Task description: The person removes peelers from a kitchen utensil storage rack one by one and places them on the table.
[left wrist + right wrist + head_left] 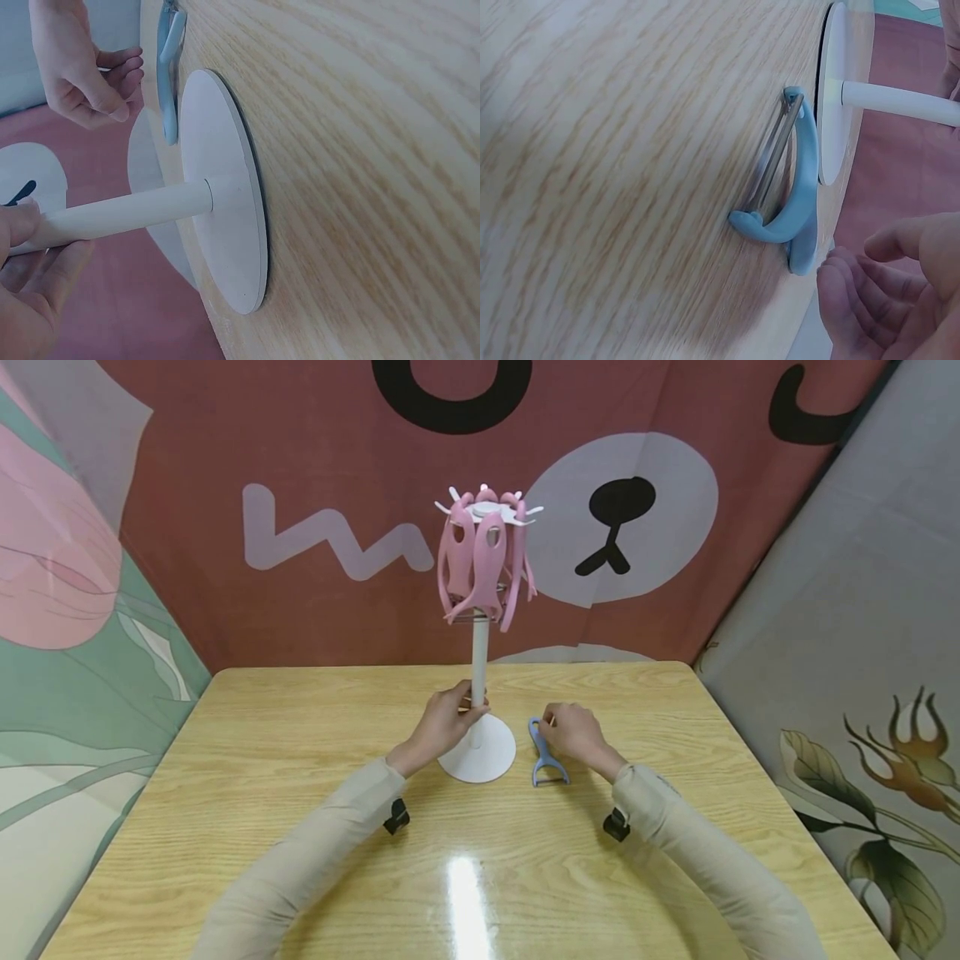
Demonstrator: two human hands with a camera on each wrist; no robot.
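Observation:
A white display stand (477,752) with a round base and an upright pole stands on the table. My left hand (446,720) grips the pole just above the base, thumb and fingers round it, as the left wrist view also shows. Several pink forked pieces (489,560), shaped like peelers, hang from the white hooks at its top. Right of the base lies a blue Y-shaped peeler (542,750), its metal blade (776,154) toward me. My right hand (573,729) hovers at the handle end, fingers loosely bent, with nothing visible between thumb and fingers in the right wrist view.
The wooden table (337,710) ends at its back edge against a red cloth (337,618) with a cartoon print. Printed cloths also hang on the left and right sides. A black wrist camera (396,817) sits under the left sleeve, another (617,825) under the right.

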